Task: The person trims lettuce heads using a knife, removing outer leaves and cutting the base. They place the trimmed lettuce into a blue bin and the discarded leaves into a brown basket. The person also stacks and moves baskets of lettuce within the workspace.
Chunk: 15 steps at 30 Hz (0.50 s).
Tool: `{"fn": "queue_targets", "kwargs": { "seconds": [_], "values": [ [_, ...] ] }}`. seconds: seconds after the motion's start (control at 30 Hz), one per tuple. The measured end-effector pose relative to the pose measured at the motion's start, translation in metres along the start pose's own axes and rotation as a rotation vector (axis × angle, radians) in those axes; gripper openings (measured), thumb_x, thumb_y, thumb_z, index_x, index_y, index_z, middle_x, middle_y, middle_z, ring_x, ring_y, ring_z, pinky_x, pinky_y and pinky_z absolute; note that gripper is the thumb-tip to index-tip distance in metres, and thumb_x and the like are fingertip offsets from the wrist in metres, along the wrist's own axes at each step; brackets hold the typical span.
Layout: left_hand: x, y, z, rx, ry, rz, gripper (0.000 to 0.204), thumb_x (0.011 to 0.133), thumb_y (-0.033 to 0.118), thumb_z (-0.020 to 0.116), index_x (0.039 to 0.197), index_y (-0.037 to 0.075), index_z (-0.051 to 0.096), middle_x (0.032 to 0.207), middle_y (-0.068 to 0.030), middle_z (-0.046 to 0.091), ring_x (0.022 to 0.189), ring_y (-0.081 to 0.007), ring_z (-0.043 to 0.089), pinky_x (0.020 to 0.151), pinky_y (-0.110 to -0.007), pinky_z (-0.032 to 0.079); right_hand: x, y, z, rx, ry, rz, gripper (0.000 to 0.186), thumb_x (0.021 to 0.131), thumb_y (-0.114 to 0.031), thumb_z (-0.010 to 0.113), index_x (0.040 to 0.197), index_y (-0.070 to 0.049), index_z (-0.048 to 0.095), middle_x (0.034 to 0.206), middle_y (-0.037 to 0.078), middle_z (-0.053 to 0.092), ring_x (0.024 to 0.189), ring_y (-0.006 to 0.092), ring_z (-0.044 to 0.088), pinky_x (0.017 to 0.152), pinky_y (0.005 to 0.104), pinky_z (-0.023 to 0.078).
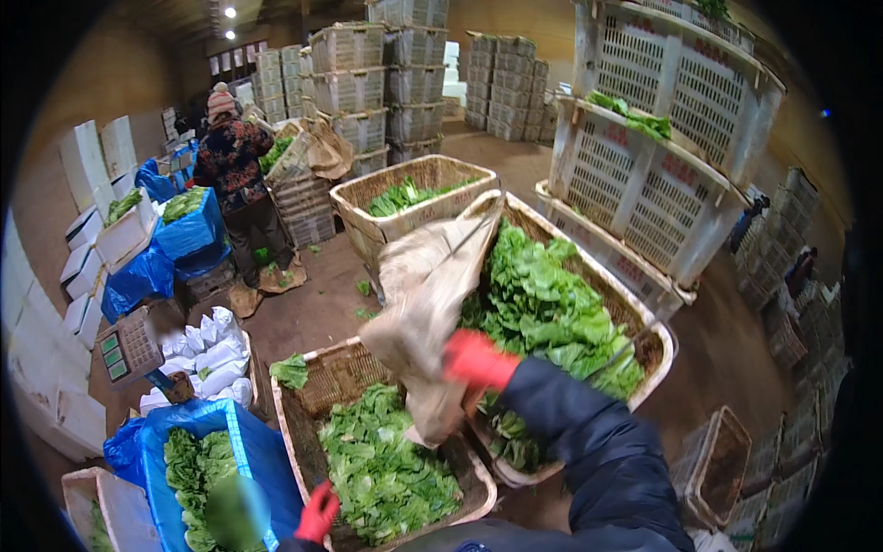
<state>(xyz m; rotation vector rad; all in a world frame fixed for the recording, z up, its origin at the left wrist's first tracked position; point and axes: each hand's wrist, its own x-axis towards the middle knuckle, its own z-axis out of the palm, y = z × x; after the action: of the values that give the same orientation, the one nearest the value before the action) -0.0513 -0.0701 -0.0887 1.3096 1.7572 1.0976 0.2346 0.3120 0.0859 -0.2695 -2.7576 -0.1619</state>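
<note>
A warehouse floor carries tall stacks of slatted white crates, and a co-worker stands toward the back left. The beige cloth hangs from a corner of the far crate down into the near crate — both hold leafy greens. The right hand, red-gloved and blurred, seems to have its fingers closed on the cloth's edge. The left hand is at the near crate's left rim — fingers slightly parted, gripping nothing visible.

Around me: tan wall, brown floor, two bright lamps up high, barred window far back, left.
</note>
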Motion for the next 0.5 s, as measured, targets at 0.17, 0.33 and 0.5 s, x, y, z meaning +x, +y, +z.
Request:
{"fn": "queue_targets", "kwargs": {
  "seconds": [0.17, 0.33, 0.5],
  "values": [
    [0.189, 0.082, -0.026, -0.51, 0.398, 0.143, 0.046, 0.089, 0.007, 0.053, 0.133, 0.003, 0.039, 0.128, -0.014, 0.048, 0.12, -0.0222, 0.045, 0.102, -0.031, 0.034, 0.067, -0.119, -0.084, 0.756, -0.39, -0.246, 0.026, 0.071, -0.019, 0.061, 0.095, -0.011, 0.058, 0.083, 0.016, 0.06, 0.08, 0.0335, 0.06, 0.07, 0.0426, 0.047],
    [0.287, 0.2, -0.008, -0.227, 0.24, 0.381, 0.043, 0.088, 0.006, 0.053, 0.13, 0.0, 0.043, 0.128, -0.0128, 0.049, 0.119, -0.022, 0.046, 0.1, -0.033, 0.036, 0.084, 0.145, -0.196, -0.166, 0.741, 0.178, 0.013, 0.07, -0.013, 0.061, 0.082, -0.008, 0.06, 0.078, 0.014, 0.059, 0.067, 0.0316, 0.058, 0.061, 0.0384, 0.048],
    [0.382, 0.315, 0.046, 0.322, 0.139, 0.743, 0.043, 0.083, 0.007, 0.057, 0.125, 0.003, 0.049, 0.122, -0.0165, 0.055, 0.114, -0.0274, 0.053, 0.096, -0.032, 0.04, -0.077, 0.265, -0.314, -0.415, 1.347, 0.588, 0.023, 0.082, -0.017, 0.065, 0.099, -0.002, 0.061, 0.084, 0.006, 0.065, 0.076, 0.013, 0.059, 0.071, 0.029, 0.048]
  ]
}}
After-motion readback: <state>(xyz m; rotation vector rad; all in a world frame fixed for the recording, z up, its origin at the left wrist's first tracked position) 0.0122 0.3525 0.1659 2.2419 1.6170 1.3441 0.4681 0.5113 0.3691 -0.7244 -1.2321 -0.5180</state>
